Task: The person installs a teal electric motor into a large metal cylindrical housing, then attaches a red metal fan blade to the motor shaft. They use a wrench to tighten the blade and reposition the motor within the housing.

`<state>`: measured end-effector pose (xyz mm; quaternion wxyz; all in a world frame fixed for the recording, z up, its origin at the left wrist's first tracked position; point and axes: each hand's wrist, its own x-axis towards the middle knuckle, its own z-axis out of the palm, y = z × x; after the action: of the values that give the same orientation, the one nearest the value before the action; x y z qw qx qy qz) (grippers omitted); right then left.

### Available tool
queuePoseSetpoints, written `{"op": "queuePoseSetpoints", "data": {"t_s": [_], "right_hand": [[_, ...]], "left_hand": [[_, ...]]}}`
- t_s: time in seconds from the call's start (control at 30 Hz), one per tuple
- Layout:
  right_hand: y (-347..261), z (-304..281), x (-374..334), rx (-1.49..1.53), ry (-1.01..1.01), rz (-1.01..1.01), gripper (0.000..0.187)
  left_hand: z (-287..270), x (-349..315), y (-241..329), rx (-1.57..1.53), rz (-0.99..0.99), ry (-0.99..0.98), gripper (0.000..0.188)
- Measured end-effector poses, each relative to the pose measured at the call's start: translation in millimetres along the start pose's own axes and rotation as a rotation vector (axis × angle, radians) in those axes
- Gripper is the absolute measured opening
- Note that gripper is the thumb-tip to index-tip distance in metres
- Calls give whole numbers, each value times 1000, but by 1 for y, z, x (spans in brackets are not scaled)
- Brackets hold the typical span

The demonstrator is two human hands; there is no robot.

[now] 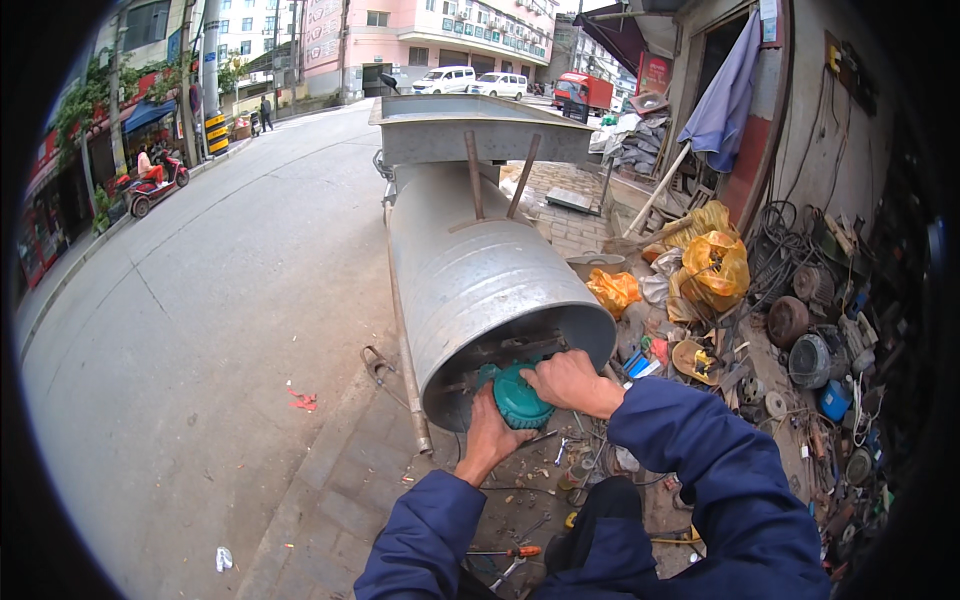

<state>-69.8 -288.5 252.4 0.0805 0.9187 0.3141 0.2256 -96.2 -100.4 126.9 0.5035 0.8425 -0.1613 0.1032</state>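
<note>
Two sleeves [720, 470], two hands [490, 435] [578, 383] on one green casing [520, 398].

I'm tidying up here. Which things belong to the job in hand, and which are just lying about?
Apparently in use:
green round part, held by left hand, right hand against it
metal drum
perhaps orange-handled tool

Apparently lying about:
large orange bag
red scrap on the road
</note>
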Motion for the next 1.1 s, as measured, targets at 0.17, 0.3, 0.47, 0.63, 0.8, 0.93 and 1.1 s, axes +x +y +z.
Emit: {"op": "queuePoseSetpoints", "data": {"t_s": [0.17, 0.3, 0.47, 0.63, 0.8, 0.93, 1.1], "right_hand": [[9, -4, 8, 40, -91, -63, 27], [15, -20, 10, 185, 49, -247, 29], [4, -31, 12, 184, -364, 171, 31], [5, -25, 15, 238, -403, 146, 31], [23, -21, 12, 339, -274, -130, 24], [26, -14, 9, 381, -151, -163, 25], [14, -16, 15, 283, -287, -20, 27]], "left_hand": [[-1, -1, 0, -24, 14, 8, 135], [-1, -2, 1, -11, 17, 12, 135], [-1, -1, -1, -9, 19, 3, 138], [0, 0, -2, 4, 21, 4, 138], [-1, -1, -1, -11, 25, -8, 136], [-1, -1, -1, -16, 12, -9, 136], [2, 0, -3, 10, 30, 0, 135]]}}
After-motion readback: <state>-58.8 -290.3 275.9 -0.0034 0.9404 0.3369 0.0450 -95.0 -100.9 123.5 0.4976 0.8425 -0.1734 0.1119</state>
